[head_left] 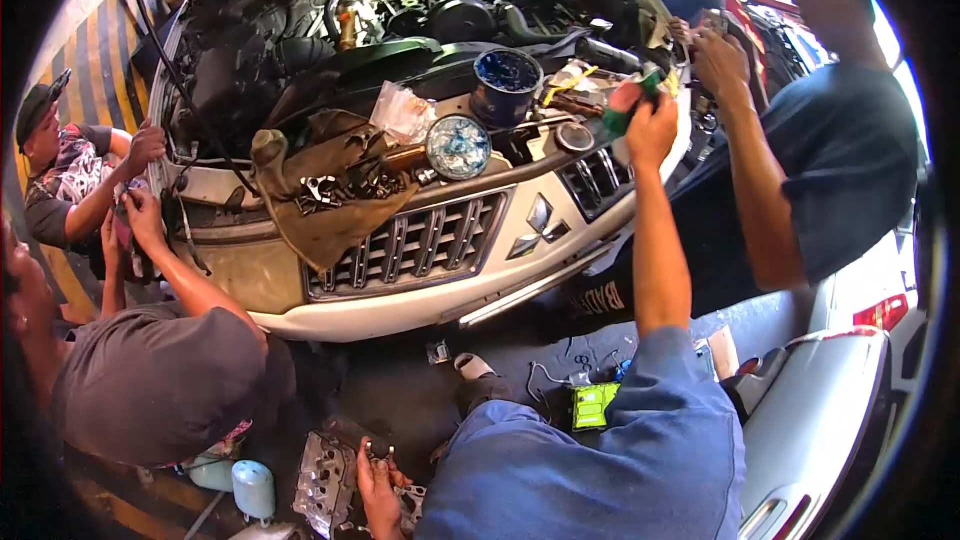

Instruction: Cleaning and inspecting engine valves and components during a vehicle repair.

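My right hand [652, 130] is raised over the front right of the open engine bay. Its fingers are closed on a green and red object [620, 112], too blurred to name exactly. Low in the head view, my left hand [378, 495] grips a small dark metal part [380, 451] with two bright prongs. Beside it lies an aluminium cylinder head [322, 488]. Along the car's front edge stand a tub of blue grease [507, 80] and a round blue-smeared lid [459, 148]. Small metal parts [350, 188] rest on a brown cloth [300, 230].
A person in a dark shirt [160, 385] and one in a cap [70, 165] work at the left. Another dark-shirted person [840, 170] stands close at my right. A hood prop rod [180, 70] slants across the left. Below are a green box [594, 406] and a white car [815, 420].
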`<action>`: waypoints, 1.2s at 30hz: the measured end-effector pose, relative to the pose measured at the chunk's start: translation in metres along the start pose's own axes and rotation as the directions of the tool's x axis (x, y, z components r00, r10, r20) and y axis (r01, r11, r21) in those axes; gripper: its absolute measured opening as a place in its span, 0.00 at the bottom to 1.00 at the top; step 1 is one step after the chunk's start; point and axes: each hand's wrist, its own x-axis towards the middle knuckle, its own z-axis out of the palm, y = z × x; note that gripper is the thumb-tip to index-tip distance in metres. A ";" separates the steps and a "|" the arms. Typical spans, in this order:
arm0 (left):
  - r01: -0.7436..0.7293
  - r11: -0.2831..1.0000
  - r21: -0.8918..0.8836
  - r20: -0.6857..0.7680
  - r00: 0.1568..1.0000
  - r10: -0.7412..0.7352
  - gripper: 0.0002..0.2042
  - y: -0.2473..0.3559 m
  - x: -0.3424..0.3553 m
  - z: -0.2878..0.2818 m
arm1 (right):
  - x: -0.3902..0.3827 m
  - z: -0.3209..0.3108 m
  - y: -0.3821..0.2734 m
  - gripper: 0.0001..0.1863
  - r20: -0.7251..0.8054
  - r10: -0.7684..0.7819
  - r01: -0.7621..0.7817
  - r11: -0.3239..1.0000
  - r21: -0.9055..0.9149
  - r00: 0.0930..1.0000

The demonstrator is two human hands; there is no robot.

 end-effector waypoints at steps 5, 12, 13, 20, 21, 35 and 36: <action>0.038 0.996 -0.082 -0.067 0.997 -0.043 0.23 -0.008 0.002 0.002 | 0.045 0.074 0.045 0.34 0.602 0.188 -0.100 0.979 -0.177 0.776; 0.057 0.996 -0.073 -0.396 0.915 -0.082 0.23 -0.034 -0.024 -0.037 | -0.102 -0.016 -0.091 0.27 -0.008 -0.364 0.335 0.848 0.410 0.931; 0.001 1.000 0.017 -0.402 0.916 0.006 0.23 -0.039 -0.028 -0.043 | -0.146 -0.036 -0.124 0.27 0.127 -0.386 0.246 0.775 0.582 0.914; 0.018 0.995 -0.099 -0.388 0.920 -0.055 0.21 -0.042 -0.049 -0.051 | -0.352 -0.140 -0.230 0.19 0.462 -0.737 -0.430 0.668 0.607 -0.493; -0.039 0.979 -0.198 -0.395 0.918 -0.043 0.21 -0.043 -0.057 -0.055 | -0.376 -0.147 -0.234 0.22 0.352 -0.632 -0.317 0.701 0.638 -0.691; -0.237 0.960 -0.146 -0.977 -0.117 -0.178 0.18 -0.150 -0.333 -0.181 | -0.721 -0.263 -0.365 0.22 -0.028 -0.246 -0.090 0.244 0.966 -0.969; -0.255 0.952 -0.168 -0.958 -0.186 -0.219 0.18 -0.153 -0.348 -0.183 | -0.736 -0.281 -0.375 0.22 -0.059 -0.236 -0.111 0.211 0.971 -0.970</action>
